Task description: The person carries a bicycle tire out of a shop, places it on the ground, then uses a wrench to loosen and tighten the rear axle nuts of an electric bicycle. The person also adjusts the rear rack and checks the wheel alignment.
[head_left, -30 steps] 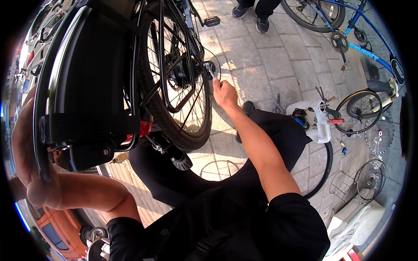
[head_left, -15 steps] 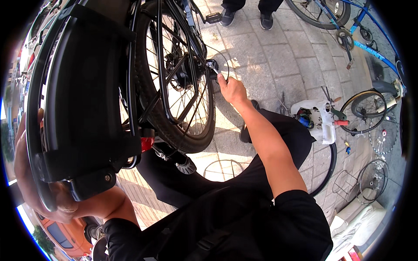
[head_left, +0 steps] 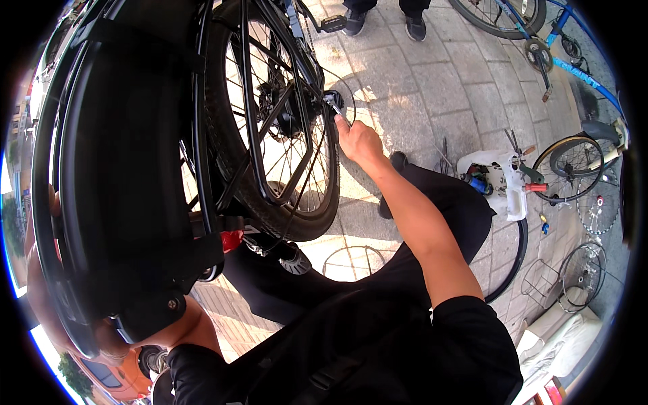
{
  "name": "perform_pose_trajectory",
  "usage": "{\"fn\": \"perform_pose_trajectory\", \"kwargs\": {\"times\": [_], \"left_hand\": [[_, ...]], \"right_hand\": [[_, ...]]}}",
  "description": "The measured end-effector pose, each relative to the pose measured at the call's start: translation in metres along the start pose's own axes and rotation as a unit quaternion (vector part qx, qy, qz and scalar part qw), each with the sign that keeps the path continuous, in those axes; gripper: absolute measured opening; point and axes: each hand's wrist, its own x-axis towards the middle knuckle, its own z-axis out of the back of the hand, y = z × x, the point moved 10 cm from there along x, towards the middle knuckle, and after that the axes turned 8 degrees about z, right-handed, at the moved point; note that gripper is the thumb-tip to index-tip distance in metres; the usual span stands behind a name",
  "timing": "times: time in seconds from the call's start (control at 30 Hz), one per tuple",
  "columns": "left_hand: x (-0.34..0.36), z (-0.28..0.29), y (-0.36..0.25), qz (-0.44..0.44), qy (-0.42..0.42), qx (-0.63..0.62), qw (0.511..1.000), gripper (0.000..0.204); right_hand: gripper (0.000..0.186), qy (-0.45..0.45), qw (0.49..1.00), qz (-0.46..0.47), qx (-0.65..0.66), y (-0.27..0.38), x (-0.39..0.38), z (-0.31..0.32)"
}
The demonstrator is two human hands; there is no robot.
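Observation:
A black bicycle stands at the left, its rear wheel [head_left: 312, 226] beside my legs and a long black rear rack [head_left: 135, 169] toward me. My right hand [head_left: 360, 143] is closed round a slim silver tool [head_left: 335, 104], thumb along it; the far end meets the rear axle area near the black derailleur, and its exact kind is hidden. My left hand [head_left: 40, 287] wraps the outer rail of the rack, partly hidden behind it. A red rear light [head_left: 231, 240] sits under the rack's end.
On the paving at right lie a white cut-open container [head_left: 515, 192] with tools, a red-handled tool [head_left: 536, 187], and several loose wheels [head_left: 584, 277]. A blue bicycle [head_left: 574, 71] is at far right. Another person's shoes [head_left: 416, 28] are at the top. An orange car [head_left: 118, 378] shows lower left.
The rack's near end has shifted slightly toward me, the red light with it. My right hand stays at the axle with the tool. The whole view has moved a little.

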Motion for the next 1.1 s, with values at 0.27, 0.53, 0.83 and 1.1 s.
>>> {"fn": "perform_pose_trajectory", "kwargs": {"times": [0.27, 0.53, 0.83, 1.1], "left_hand": [[-0.002, -0.003, -0.008, 0.014, 0.007, 0.004, 1.0, 0.061], [-0.007, -0.002, -0.007, 0.031, 0.013, 0.018, 0.999, 0.054], [0.007, -0.006, -0.016, 0.037, 0.037, 0.047, 0.998, 0.044], [0.023, 0.018, -0.045, -0.022, -0.005, -0.104, 0.994, 0.062]], "right_hand": [[0.082, -0.04, 0.993, 0.031, 0.104, -0.02, 0.012, -0.004], [0.076, -0.088, 0.994, 0.019, 0.058, -0.021, 0.009, -0.009], [0.069, -0.093, 0.995, 0.032, 0.034, -0.024, 0.014, -0.002], [0.071, -0.122, 0.985, 0.119, 0.03, -0.008, 0.014, -0.022]]}}
